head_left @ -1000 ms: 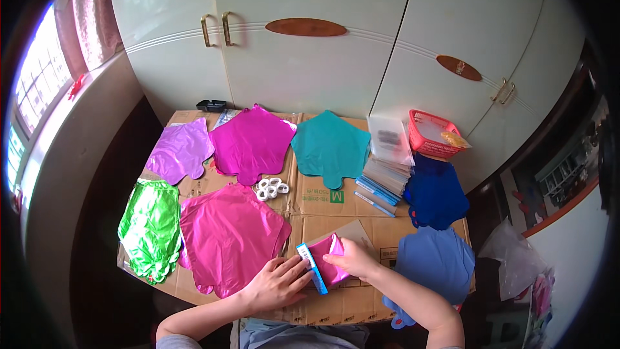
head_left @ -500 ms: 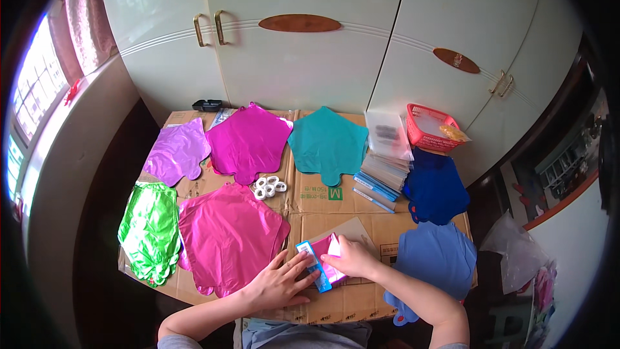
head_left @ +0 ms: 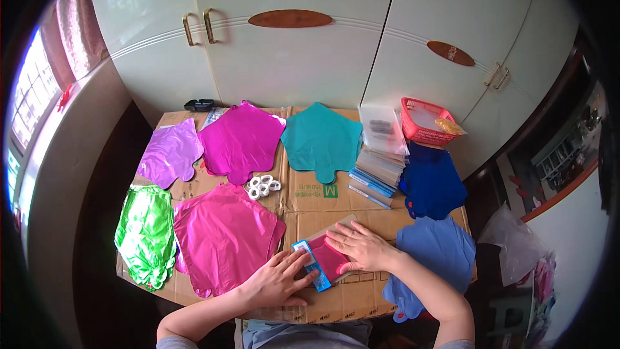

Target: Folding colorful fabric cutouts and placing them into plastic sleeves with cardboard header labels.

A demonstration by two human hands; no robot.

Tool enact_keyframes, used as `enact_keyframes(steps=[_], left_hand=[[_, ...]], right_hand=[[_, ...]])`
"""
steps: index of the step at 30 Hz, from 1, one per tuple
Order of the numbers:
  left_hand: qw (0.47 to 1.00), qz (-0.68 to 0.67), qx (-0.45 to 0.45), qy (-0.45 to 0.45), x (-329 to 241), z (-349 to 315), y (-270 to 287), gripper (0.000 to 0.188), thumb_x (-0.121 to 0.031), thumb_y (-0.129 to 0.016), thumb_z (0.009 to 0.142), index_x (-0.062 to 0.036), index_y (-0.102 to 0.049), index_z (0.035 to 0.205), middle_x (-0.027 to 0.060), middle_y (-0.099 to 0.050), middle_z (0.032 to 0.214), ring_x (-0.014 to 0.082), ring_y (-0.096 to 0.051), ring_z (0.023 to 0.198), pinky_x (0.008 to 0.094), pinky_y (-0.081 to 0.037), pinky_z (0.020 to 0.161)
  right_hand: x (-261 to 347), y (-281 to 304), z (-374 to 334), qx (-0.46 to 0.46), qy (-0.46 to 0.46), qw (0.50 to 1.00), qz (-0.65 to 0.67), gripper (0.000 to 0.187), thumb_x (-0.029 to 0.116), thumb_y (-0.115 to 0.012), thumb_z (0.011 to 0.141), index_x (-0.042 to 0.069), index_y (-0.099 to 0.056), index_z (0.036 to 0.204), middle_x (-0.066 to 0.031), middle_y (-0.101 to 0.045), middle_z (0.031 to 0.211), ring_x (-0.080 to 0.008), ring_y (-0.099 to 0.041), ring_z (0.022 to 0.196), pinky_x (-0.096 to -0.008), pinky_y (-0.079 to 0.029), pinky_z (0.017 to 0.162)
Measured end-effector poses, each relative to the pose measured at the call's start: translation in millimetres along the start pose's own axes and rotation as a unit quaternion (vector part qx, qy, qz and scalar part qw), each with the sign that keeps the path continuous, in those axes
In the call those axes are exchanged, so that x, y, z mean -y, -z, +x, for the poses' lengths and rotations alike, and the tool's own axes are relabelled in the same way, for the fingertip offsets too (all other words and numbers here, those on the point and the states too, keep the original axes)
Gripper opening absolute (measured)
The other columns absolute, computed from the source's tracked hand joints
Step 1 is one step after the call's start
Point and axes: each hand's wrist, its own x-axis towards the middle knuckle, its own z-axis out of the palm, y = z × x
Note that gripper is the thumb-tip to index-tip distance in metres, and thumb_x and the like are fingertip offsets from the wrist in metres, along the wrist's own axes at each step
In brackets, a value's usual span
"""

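A flat packet with a blue header strip (head_left: 321, 282) and folded pink foil (head_left: 329, 260) in it lies near the table's front edge. My left hand (head_left: 278, 278) rests on the header with its fingers outstretched. Flat across the pink foil, fingers stretched, lies my right hand (head_left: 363, 249). Under the packet, part of a grey-brown card (head_left: 343, 221) shows. Left of my left hand spreads a hot-pink foil balloon (head_left: 223, 236), uninflated. A pile of light-blue foil balloons (head_left: 433, 255) lies beside my right forearm.
Lilac (head_left: 169, 154), magenta (head_left: 242, 142), teal (head_left: 323, 142), green (head_left: 145, 232) and dark-blue (head_left: 434, 181) flat balloons cover the cardboard tabletop (head_left: 310, 203). White ribbon rolls (head_left: 265, 186), blue-headed clear bags (head_left: 374, 178) and a red basket (head_left: 420, 132) stand among them. Cabinets (head_left: 290, 64) rise behind.
My right hand has gone from bunched fingers at the pink foil to lying flat over it. My left hand has stayed on the header. The view has shifted slightly.
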Motion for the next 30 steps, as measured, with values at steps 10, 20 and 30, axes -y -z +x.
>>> enact_keyframes(steps=[10, 20, 30], left_hand=[[1.0, 0.01, 0.018, -0.02, -1, 6, 6, 0.074, -0.065, -0.048, 0.082, -0.0143, -0.043, 0.135, 0.0301, -0.039, 0.135, 0.0435, -0.037, 0.128, 0.0502, -0.03, 0.106], [0.986, 0.105, 0.028, 0.129, -78, 16, -14, 0.089, -0.072, -0.052, 0.071, -0.0163, -0.041, 0.139, 0.0356, -0.047, 0.124, 0.0443, -0.049, 0.11, 0.0507, -0.036, 0.1], [0.976, 0.122, 0.057, 0.169, -90, 24, -5, 0.088, -0.07, -0.055, 0.07, -0.0151, -0.044, 0.137, 0.0351, -0.05, 0.12, 0.0447, -0.048, 0.11, 0.048, -0.038, 0.098]], right_hand=[[-7, 5, 7, 0.036, 0.008, 0.999, 0.028, 0.071, 0.053, -0.052, 0.084, 0.015, -0.036, 0.142, -0.0064, -0.034, 0.147, -0.0277, -0.026, 0.139, -0.0495, -0.019, 0.112], [-26, 14, 93, -0.149, -0.055, 0.968, 0.196, 0.027, 0.015, -0.058, 0.087, 0.009, -0.064, 0.113, -0.0085, -0.062, 0.118, -0.0272, -0.056, 0.111, -0.0373, -0.043, 0.096], [-22, 5, 169, -0.2, -0.086, 0.959, 0.179, 0.016, 0.017, -0.063, 0.083, 0.01, -0.067, 0.097, -0.0065, -0.064, 0.097, -0.0252, -0.063, 0.089, -0.0355, -0.05, 0.077]])
